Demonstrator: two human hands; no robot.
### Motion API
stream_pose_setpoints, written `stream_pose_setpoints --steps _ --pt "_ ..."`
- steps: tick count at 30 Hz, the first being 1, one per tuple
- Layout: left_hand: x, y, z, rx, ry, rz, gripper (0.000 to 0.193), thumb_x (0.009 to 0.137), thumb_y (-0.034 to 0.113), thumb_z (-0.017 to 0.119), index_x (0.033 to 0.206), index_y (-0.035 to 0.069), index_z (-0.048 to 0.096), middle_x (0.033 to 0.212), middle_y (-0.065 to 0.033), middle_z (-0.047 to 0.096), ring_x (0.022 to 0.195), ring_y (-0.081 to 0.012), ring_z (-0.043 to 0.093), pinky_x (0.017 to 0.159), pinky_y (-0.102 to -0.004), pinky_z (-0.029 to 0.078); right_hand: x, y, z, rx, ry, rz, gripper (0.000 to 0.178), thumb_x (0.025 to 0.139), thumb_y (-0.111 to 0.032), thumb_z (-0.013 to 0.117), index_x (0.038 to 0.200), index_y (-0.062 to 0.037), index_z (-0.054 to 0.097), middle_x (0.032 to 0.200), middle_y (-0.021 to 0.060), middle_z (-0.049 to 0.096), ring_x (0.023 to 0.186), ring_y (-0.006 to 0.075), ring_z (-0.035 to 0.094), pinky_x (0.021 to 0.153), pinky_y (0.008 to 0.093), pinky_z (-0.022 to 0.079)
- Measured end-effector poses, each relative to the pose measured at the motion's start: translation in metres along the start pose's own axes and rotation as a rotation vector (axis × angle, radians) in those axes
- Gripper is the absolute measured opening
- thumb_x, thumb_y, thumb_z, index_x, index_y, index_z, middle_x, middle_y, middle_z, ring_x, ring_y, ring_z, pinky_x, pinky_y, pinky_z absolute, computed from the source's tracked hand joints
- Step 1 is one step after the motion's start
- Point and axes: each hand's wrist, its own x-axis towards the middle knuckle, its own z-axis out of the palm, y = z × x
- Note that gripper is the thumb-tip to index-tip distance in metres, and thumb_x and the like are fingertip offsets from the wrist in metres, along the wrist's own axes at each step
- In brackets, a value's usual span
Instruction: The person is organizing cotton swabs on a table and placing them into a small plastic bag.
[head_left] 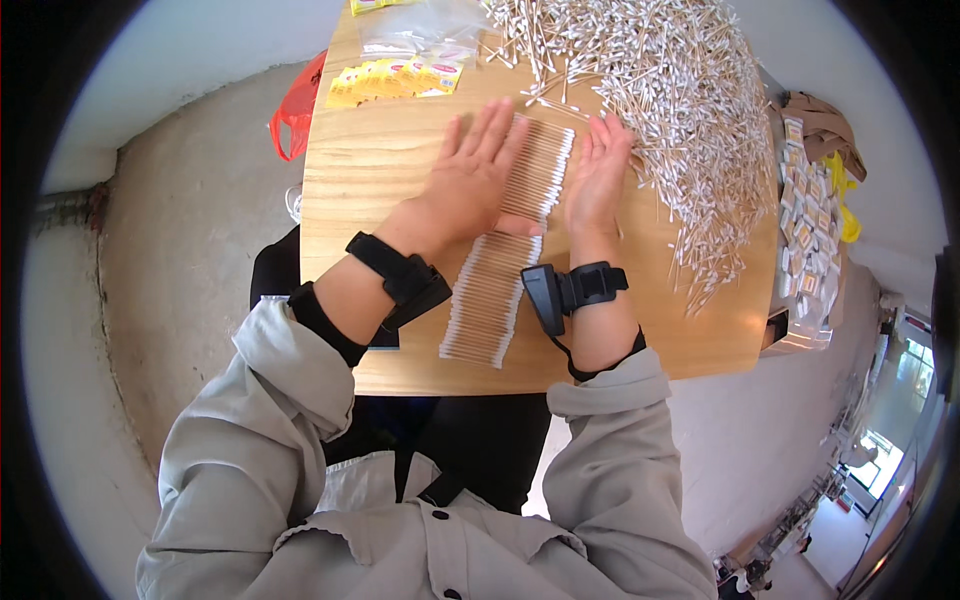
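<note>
A long row of cotton swabs (487, 294) lies side by side on the wooden table, white tips along both edges and wooden sticks between. Flat and with fingers stretched, my left hand (472, 175) rests at the row's left edge, its thumb reaching across the swabs. On the other side, my right hand (598, 180) stands on its edge close to the right tips, fingers extended and nothing held. Whether its palm touches the tips I cannot tell. Beyond and right of it spreads a large loose heap of cotton swabs (680, 110). Each wrist wears a black strapped device.
Yellow printed cards (395, 80) and clear plastic bags (425, 28) lie at the table's far left. A red plastic bag (298, 110) hangs beside the left edge. Right of the table (400, 378) stands a container with many small packed boxes (808, 225), a brown cloth and a yellow bag nearby.
</note>
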Motion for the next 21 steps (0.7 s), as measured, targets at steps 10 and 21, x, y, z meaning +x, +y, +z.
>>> stream_pose_setpoints --steps 10,21 --pt "0.008 0.015 -0.008 0.018 -0.052 0.085 0.121 0.062 0.079 0.057 0.149 0.005 0.019 0.155 -0.0218 0.014 0.144 -0.0358 0.010 0.113 -0.0554 0.011 -0.002 -0.001 -0.005 0.017 -0.048 0.025 0.065 0.099 -0.045 0.031 0.138 0.0072 0.025 0.140 0.0251 0.031 0.137 0.0260 0.026 0.117 0.0346 0.015" --pt "-0.008 0.009 -0.002 0.059 -0.100 -0.033 0.142 0.051 0.087 0.056 0.146 -0.009 0.013 0.155 -0.0241 0.010 0.146 -0.0337 0.005 0.115 -0.0524 0.005 -0.023 0.009 -0.005 -0.225 -0.115 -0.109 0.065 0.100 -0.045 0.030 0.139 0.0074 0.024 0.141 0.0255 0.031 0.139 0.0260 0.024 0.117 0.0343 0.013"
